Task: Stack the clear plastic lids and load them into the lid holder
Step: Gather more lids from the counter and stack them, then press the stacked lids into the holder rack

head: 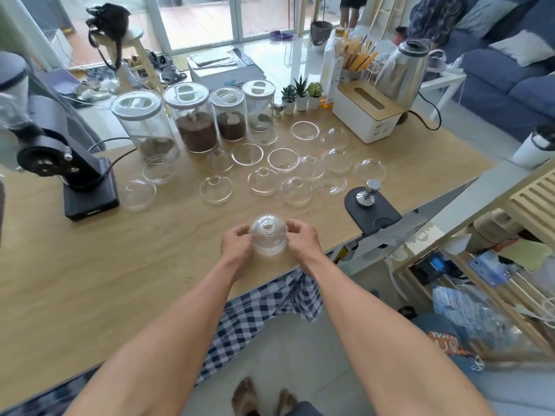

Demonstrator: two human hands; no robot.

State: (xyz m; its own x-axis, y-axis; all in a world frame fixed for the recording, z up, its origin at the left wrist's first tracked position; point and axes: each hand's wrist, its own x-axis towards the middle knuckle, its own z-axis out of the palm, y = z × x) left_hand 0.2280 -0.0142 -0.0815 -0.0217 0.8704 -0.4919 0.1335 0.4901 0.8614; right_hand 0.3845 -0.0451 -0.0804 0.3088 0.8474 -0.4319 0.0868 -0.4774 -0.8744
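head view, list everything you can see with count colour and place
stack of lids: one, clear, near table edge, held between both hands
loose lids: more than a dozen, clear, spread mid-table, some dome up, some dome down
table: one, light wood
jars: four, clear with white lids, back row; two hold brown grounds
grinder: one, black, left
tamper: one, silver, on black mat, right
tissue box: one, white with wood top, back right
kettle: one, steel, behind the box
small plants: three, green in white pots
shelf: one, pale wood, right
left hand: grip on stack's left side
right hand: grip on stack's right side
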